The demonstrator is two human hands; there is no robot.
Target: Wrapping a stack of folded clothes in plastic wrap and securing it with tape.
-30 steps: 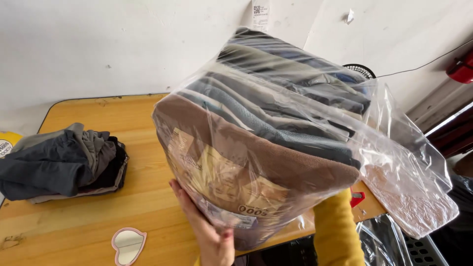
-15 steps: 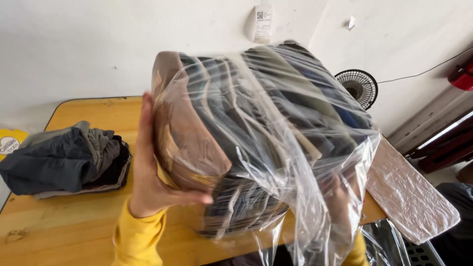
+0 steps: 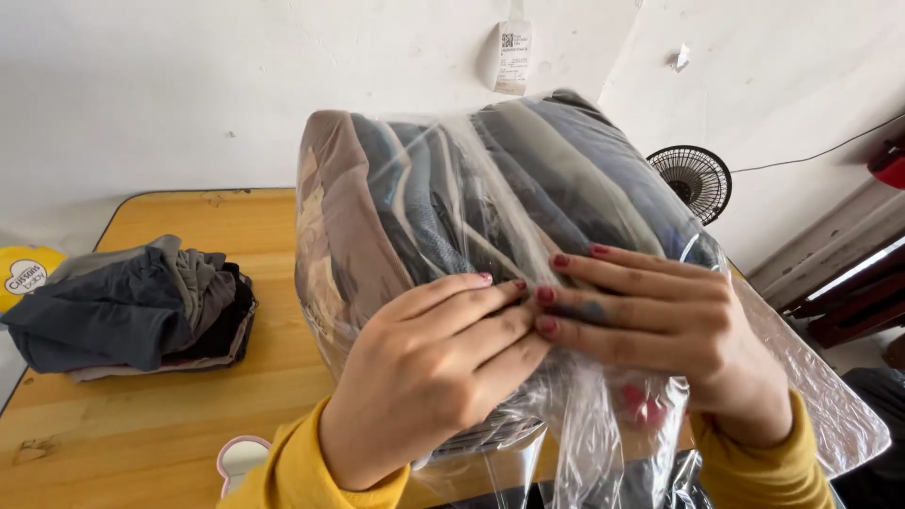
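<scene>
A clear plastic bag (image 3: 452,198) packed with folded dark, grey and brown clothes is held up over the wooden table (image 3: 189,415). My left hand (image 3: 434,377) presses flat against its near side, fingers pointing right. My right hand (image 3: 660,330) lies on the bag beside it, fingers pointing left, the fingertips of both hands meeting on the plastic. Loose plastic from the bag's mouth hangs down below my hands. Both sleeves are yellow.
A pile of folded dark grey clothes (image 3: 132,311) sits on the table's left side. A yellow round object (image 3: 24,273) lies at the far left edge, a small heart-shaped thing (image 3: 240,462) near the front. A black fan (image 3: 696,179) stands by the white wall.
The bag has been turned and brought closer. My left hand moved from the bag's left side to its front, and my right hand came out from behind the plastic onto the front.
</scene>
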